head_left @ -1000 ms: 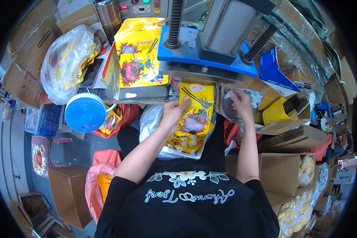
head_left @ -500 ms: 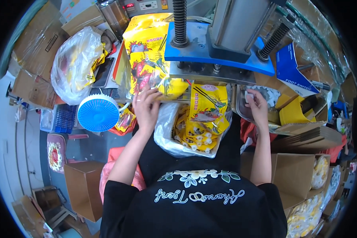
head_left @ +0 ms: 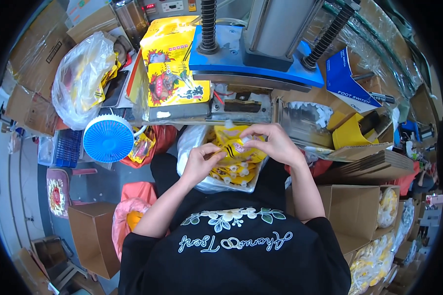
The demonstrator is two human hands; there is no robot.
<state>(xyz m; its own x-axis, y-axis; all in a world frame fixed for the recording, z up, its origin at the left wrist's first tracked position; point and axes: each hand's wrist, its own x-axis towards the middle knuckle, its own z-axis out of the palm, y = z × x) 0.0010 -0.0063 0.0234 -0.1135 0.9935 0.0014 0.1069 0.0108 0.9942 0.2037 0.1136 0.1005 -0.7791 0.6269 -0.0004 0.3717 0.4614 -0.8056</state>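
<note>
My left hand [head_left: 200, 163] and my right hand [head_left: 270, 142] both grip one yellow spouted pouch [head_left: 234, 147], held over a clear plastic bag [head_left: 194, 142] in my lap that is full of several more yellow pouches [head_left: 234, 172]. The pouch's white spout points up toward the press. Just beyond my hands stands a press machine with a blue plate [head_left: 253, 61] on black springs. A stack of yellow printed pouches [head_left: 174, 83] lies on the bench to the left of the press.
A blue round fan [head_left: 108, 139] sits at my left. A big clear bag of pouches [head_left: 81, 73] lies at the far left. Open cardboard boxes [head_left: 364, 206] with yellow pouches stand at my right; another box [head_left: 91, 231] is at lower left.
My left hand came down from the stack of pouches by the press, and my right hand came in from the tray at the right. Both now meet on one pouch over the bag.
</note>
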